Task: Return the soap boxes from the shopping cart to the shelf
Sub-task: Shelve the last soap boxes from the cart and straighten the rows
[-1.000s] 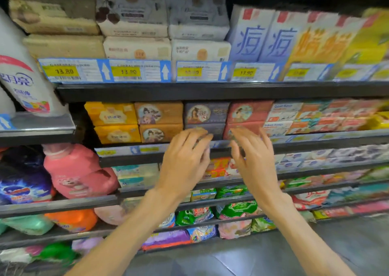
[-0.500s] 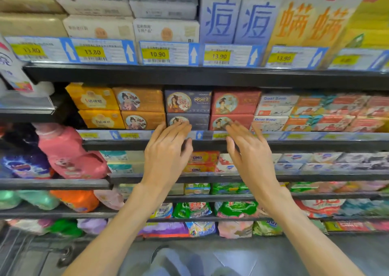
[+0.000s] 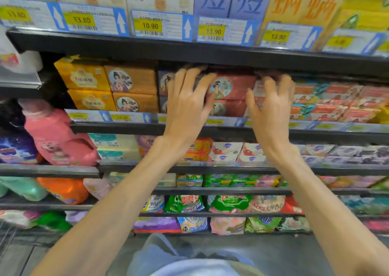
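shelving unit (image 3: 210, 54) with several dark tiers, fronted by price labels (image 3: 150, 26). second tier from the top: stacked soap boxes in rows, yellow (image 3: 83, 76) at left, then orange (image 3: 134, 82), a purple stack (image 3: 165, 82) partly hidden, a red stack (image 3: 231, 87), and smaller pink-and-white boxes (image 3: 336, 100) at right. pink detergent bottle (image 3: 54, 136) leaning on the tier below at left; bagged goods (image 3: 229, 204) on the lowest tiers. both forearms reach up to the soap tier. left hand (image 3: 187, 105), fingers spread and straight, lies over the purple stack and the left edge of the red stack. right hand (image 3: 271, 107), fingers spread and slightly bent, lies at the right edge of the red stack; its fingertips are blurred. neither hand curls round a box. the upper red box sits on the shelf between the two hands
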The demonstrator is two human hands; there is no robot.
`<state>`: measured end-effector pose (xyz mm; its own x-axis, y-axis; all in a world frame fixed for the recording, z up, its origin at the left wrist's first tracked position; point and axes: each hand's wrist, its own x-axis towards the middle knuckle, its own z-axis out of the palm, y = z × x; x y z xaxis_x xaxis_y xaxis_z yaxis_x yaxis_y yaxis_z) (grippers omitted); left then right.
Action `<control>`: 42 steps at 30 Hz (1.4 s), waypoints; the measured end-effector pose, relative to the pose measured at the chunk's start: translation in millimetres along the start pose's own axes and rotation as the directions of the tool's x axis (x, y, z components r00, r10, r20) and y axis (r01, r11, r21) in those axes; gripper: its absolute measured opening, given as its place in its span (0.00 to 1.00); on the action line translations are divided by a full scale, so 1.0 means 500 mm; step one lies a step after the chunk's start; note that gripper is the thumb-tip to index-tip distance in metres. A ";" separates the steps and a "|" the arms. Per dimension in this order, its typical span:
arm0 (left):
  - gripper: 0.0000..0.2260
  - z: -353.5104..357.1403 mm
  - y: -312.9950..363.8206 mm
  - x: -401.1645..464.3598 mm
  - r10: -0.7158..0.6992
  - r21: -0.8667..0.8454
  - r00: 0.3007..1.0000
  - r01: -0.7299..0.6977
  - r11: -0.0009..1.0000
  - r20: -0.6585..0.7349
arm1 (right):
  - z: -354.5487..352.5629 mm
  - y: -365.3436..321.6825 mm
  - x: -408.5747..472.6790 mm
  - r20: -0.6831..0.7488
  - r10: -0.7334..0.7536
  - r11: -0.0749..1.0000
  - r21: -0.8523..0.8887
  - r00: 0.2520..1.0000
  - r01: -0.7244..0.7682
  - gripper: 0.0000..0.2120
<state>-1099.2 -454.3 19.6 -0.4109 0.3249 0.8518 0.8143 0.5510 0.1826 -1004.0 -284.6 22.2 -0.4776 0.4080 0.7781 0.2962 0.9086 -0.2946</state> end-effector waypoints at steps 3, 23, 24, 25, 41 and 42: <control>0.15 0.028 0.002 0.010 -0.028 0.073 0.999 0.027 0.997 0.015 | 0.020 0.014 0.014 0.023 0.004 0.997 -0.083 1.000 -0.002 0.21; 0.19 0.062 -0.017 0.004 -0.003 0.186 1.000 0.005 0.983 -0.014 | 0.047 0.034 0.016 -0.068 -0.084 0.996 -0.025 0.994 0.082 0.21; 0.20 0.061 -0.018 0.004 -0.004 0.184 1.000 0.006 0.983 -0.014 | 0.047 0.034 0.016 -0.066 -0.084 0.996 -0.029 0.994 0.083 0.21; 0.20 0.060 -0.018 0.005 -0.007 0.180 1.000 0.009 0.984 -0.011 | 0.047 0.034 0.016 -0.063 -0.085 0.996 -0.033 0.994 0.083 0.21; 0.17 -0.046 -0.156 -0.036 -0.169 0.298 0.984 0.179 0.938 -0.061 | 0.102 -0.132 0.014 -0.012 -0.269 0.963 -0.033 0.963 0.268 0.22; 0.16 -0.047 -0.158 -0.037 -0.166 0.300 0.984 0.177 0.937 -0.065 | 0.106 -0.136 0.015 -0.011 -0.266 0.964 -0.027 0.964 0.265 0.22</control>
<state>-1146.4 -521.6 1.1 -0.5127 0.1789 0.8397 0.5674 0.8046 0.1750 -1071.6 -338.7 18.9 -0.5302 0.1510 0.8343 0.1807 0.9815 -0.0628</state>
